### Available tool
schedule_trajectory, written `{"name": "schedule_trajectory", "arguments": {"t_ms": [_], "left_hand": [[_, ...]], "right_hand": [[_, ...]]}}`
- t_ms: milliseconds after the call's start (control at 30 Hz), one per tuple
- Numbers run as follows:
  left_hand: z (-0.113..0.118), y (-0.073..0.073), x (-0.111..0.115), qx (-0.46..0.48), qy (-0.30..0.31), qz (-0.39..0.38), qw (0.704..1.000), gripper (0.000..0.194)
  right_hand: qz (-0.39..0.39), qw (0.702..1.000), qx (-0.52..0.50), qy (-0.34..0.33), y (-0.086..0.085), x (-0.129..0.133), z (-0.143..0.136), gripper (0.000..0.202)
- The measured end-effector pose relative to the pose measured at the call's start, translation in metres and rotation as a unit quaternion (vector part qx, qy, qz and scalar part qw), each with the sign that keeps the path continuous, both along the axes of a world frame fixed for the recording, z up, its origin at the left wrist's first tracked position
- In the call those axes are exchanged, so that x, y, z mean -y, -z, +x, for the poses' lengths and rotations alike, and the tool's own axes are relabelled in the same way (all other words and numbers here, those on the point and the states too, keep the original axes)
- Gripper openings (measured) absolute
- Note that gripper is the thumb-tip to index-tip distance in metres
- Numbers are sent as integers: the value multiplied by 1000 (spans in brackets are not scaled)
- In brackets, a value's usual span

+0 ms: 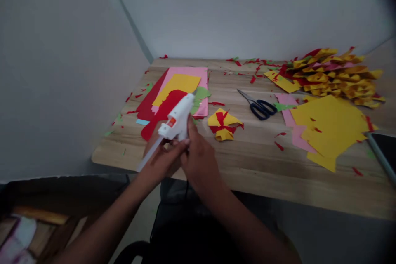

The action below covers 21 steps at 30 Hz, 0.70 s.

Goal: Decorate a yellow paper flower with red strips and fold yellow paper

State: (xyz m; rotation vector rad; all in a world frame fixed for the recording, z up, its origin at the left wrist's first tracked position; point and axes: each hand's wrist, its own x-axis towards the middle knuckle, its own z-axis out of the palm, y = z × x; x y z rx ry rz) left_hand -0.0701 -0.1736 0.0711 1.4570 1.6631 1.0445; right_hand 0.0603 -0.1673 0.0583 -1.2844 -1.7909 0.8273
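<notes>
A white hot glue gun [179, 115] with an orange part and a pale glue stick [148, 159] out of its back is held over the table. My right hand [199, 154] wraps round its handle. Beneath the gun's rear, my left hand [163, 152] is closed against the handle, its thumb reaching toward my right hand; its fingers are partly hidden. Under the nozzle lies a cut red sheet [168, 109]. Just right of my hands, a folded yellow paper piece with red strips [223, 123] rests on the wood.
Dark-handled scissors [260, 107] lie right of centre on the table [262, 173]. Pink paper [188, 70] and a yellow sheet [177, 84] are stacked at left. Yellow sheets [334, 128], a ruffled paper bundle [340, 76] and a dark-screened device [383, 152] occupy the right. Paper scraps are scattered about.
</notes>
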Motion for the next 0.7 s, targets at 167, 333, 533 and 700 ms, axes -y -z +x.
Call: {"name": "schedule_trajectory", "arguments": {"t_ms": [167,333,533,700], "left_hand": [[-75,-15,5,-102,-192,26,976,30],[-149,-26,-13,-234,-273,-40,932,22],[-165,-5,-34,-234,-213,-126,940,27],[-161,4,-40,-256,-195,-142,936,35]], "right_hand": [[78,992,-6,-103,1,8,-12,71],[25,994,62,-91,0,-4,37,37],[0,992,120,36,-9,-46,103,25],[40,980,114,159,-7,-95,150,21]]}}
